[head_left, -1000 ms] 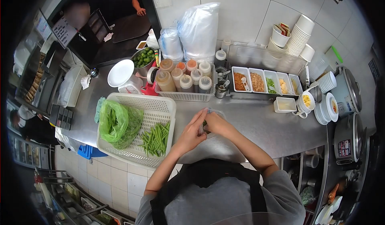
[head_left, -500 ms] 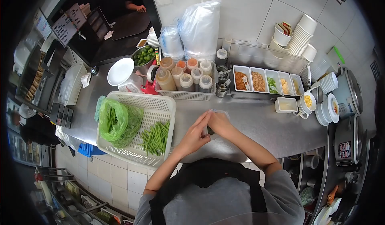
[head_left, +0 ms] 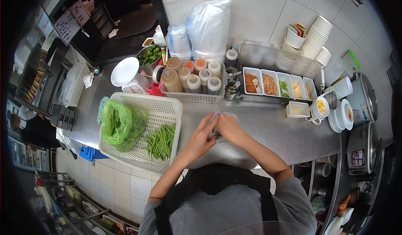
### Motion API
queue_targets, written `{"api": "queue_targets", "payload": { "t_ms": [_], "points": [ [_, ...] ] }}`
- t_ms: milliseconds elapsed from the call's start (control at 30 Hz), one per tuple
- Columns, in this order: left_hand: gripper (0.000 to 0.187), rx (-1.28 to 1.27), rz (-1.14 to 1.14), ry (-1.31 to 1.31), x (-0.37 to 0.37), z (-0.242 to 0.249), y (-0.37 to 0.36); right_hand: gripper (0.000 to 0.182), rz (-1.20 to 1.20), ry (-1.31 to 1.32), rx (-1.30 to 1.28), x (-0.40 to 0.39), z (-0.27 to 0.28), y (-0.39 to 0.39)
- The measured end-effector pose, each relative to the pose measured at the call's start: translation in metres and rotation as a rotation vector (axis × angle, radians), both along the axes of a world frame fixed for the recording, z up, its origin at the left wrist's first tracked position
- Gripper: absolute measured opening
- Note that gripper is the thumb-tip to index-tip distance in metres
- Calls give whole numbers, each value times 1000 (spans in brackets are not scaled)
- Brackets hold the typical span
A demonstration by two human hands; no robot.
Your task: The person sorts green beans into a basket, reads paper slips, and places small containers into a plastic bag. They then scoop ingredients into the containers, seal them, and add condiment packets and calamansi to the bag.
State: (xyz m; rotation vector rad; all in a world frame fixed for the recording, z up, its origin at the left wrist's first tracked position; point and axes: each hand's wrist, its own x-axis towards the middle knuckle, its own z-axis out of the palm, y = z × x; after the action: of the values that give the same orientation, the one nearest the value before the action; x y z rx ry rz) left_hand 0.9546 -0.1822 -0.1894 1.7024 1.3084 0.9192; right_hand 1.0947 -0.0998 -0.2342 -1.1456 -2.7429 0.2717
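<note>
Close together over the steel counter's front edge are my left hand and my right hand. Both have their fingers closed round a clear plastic bag, whose edge shows above the right hand. Something dark and small shows between the palms, too hidden to name. Left of my hands stands a white basket. It holds cut green beans and a green plastic bag with more greens inside.
Behind my hands are a rack of squeeze bottles and a tray of toppings. Bowls and plates stand at the right, a scale at the back left. A person is at the far left.
The view has shifted slightly. My hands stay together on the clear bag, with small finger movements. The other person's hand in the dark opening at the back has moved up.
</note>
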Motion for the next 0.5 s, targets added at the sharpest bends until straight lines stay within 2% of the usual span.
{"api": "queue_targets", "payload": {
  "t_ms": [100, 200, 300, 400, 500],
  "points": [
    [56, 324, 103, 429, 6, -5, -3, 12, 5, 9, -106, 2, -2, 3],
    [38, 529, -164, 620, -1, -2, 3, 13, 19, -22, -154, 8, -9, 10],
    [39, 519, -440, 620, 2, -12, 9, 14, 24, -64, -189, 9, -1, 12],
    [43, 551, -357, 671, 9, -21, 9, 14, 49, -29, -137, 10, -6, 12],
    [38, 563, -287, 866, 14, -40, 9, 14, 0, 27, -53, 10, -21, 8]
  ]
}}
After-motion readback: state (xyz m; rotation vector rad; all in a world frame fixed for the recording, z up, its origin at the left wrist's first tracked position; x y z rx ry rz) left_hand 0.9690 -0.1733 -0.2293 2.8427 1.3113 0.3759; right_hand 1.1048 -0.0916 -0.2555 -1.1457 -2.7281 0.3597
